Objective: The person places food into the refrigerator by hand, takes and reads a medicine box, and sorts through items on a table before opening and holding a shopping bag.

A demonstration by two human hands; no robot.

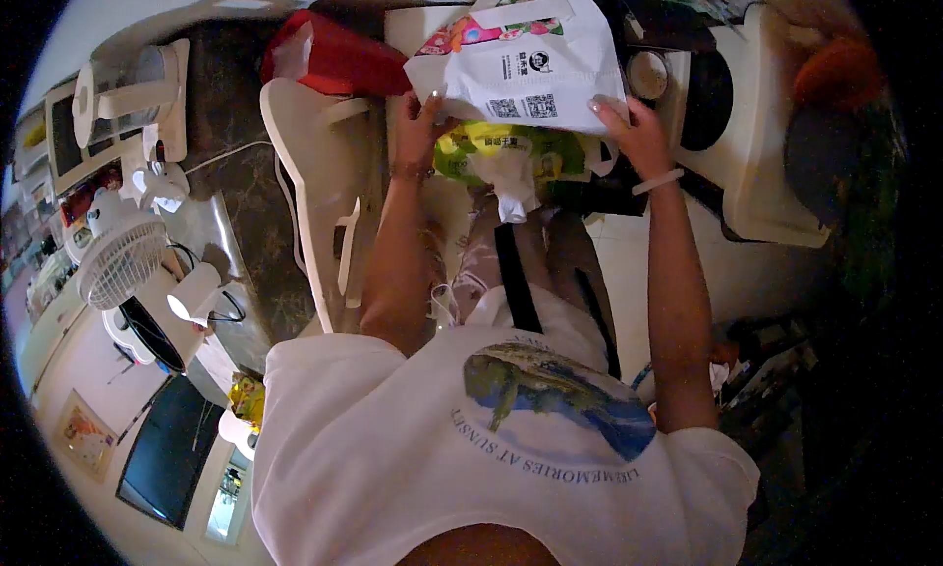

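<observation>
My left hand (420, 129) grips the near left corner of a white printed bag (550, 70). Its thumb lies on top of the bag, with the fingers behind. At the near right corner, my right hand (638, 139) pinches the bag in the same way, and a pale band circles that wrist. The bag is spread out between both hands and shows QR codes, black lettering and a colourful print. Just below it is a green and yellow plastic bag (457, 161), partly covered, with a crumpled white piece (513, 188) hanging from its middle.
A red bag (339, 60) lies at the far left, behind a cream chair (295, 163). On the right stands another pale chair (756, 134), near a round container (646, 75). A white fan (123, 261) and a dark marble-patterned counter (250, 212) are at left.
</observation>
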